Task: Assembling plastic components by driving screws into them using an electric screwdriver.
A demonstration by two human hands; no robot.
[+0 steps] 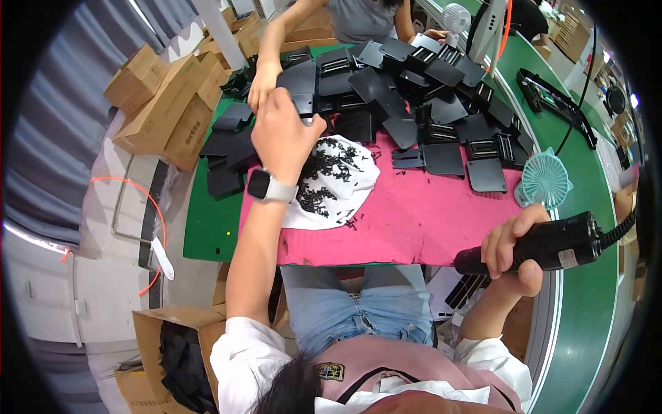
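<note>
My left hand point(283, 134), with a watch on its wrist, reaches over the left part of the pile of black plastic parts point(372, 93). Its thumb stands apart from the fingers, and the fingertips are partly hidden against the parts. Just beyond it is a co-worker's hand point(265, 84), very close to my fingers. Beside my left wrist, small black screws point(321, 169) lie scattered on a white cloth point(358, 190). At the right, my right hand point(514, 245) is wrapped round a black electric screwdriver point(562, 243), held sideways with its coiled cord running off to the right.
A pink mat point(407, 221) covers the near part of the green table point(207, 231). A small turquoise fan point(545, 179) stands near my right hand. An open carton point(183, 324) with black pieces stands at lower left; stacked cartons point(165, 114) are farther back.
</note>
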